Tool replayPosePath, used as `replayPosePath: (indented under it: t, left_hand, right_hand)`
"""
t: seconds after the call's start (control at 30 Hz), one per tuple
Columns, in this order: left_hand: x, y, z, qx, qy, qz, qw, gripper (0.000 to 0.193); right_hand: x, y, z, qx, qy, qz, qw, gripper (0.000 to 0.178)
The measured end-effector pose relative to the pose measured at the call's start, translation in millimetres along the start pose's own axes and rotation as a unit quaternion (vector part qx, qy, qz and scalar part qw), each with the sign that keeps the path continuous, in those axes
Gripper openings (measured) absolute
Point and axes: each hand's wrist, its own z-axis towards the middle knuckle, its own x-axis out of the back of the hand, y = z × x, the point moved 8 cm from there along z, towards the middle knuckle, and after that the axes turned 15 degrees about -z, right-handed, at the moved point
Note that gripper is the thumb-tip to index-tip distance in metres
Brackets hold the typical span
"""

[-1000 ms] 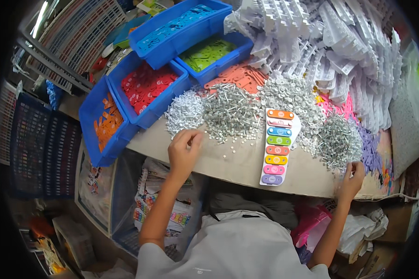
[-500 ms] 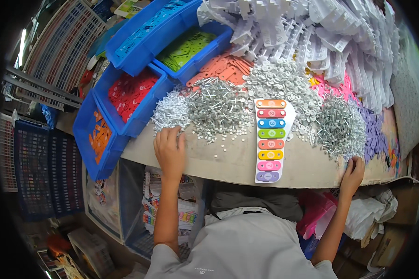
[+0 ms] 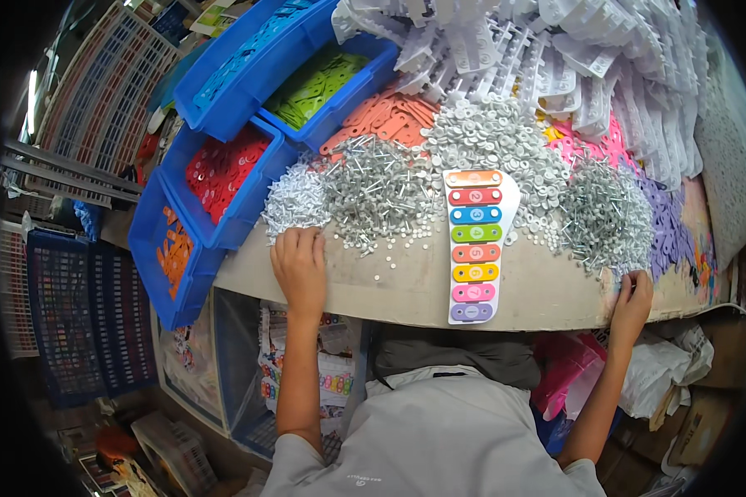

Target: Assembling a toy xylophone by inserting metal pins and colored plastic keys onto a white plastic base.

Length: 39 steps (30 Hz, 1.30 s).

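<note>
My left hand (image 3: 300, 272) is at the near edge of a heap of small white plastic pieces (image 3: 294, 197), its fingers bent together and the tips down among them. Anything between the tips is too small to make out. Off to the right, my right hand (image 3: 632, 305) has thumb and fingers drawn in at the near edge of a heap of metal pins (image 3: 601, 219); what they pinch is hidden. Between the hands lies a white toy xylophone (image 3: 474, 253) with coloured bars. White caps sit on the ends of its red and blue bars; lower bars show bare holes.
Blue bins hold red bars (image 3: 224, 174), orange bars (image 3: 174, 253), green bars (image 3: 319, 87) and blue bars (image 3: 249, 50). Beyond are pins with washers (image 3: 377, 190), grey washers (image 3: 497, 141), salmon bars (image 3: 389, 120), purple bars (image 3: 667, 228) and stacked white xylophone bases (image 3: 547, 50).
The view has shifted slightly. Both hands stay at their heaps with only small finger movements; the xylophone keeps its place on the table.
</note>
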Motion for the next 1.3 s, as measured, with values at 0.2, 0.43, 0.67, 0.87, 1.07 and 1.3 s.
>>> replayPosePath:
  t: [0.2,0.43,0.67,0.87,1.07,1.3]
  left_hand:
    - [0.3,-0.5,-5.1,-0.015,0.004,0.017,1.000,0.013]
    - [-2.1,-2.0,-6.6,-0.009,0.009,0.022,1.000,0.012]
    - [21.7,-7.7,-14.1,0.112,0.084,-0.183,0.973,0.005]
    - [-6.8,36.0,-13.5,0.201,-0.009,-0.531,0.823,0.016]
    - [-58.1,63.4,-13.4,0.283,-0.150,-0.646,0.693,0.016]
    - [-101.4,91.5,-4.4,0.309,-0.233,-0.707,0.592,0.017]
  right_hand:
    - [0.7,1.4,-1.2,0.017,0.011,-0.002,1.000,0.017]
    - [31.2,-28.6,-7.8,-0.025,0.107,0.085,0.990,0.013]
    - [26.2,-173.1,-15.5,0.086,-0.036,0.372,0.924,0.007]
    - [18.9,-232.6,-3.6,0.169,-0.052,0.372,0.911,0.009]
    - [3.5,-237.5,-2.3,0.176,-0.068,0.358,0.914,0.009]
    - [9.2,-246.5,-1.6,0.224,-0.051,0.321,0.919,0.010]
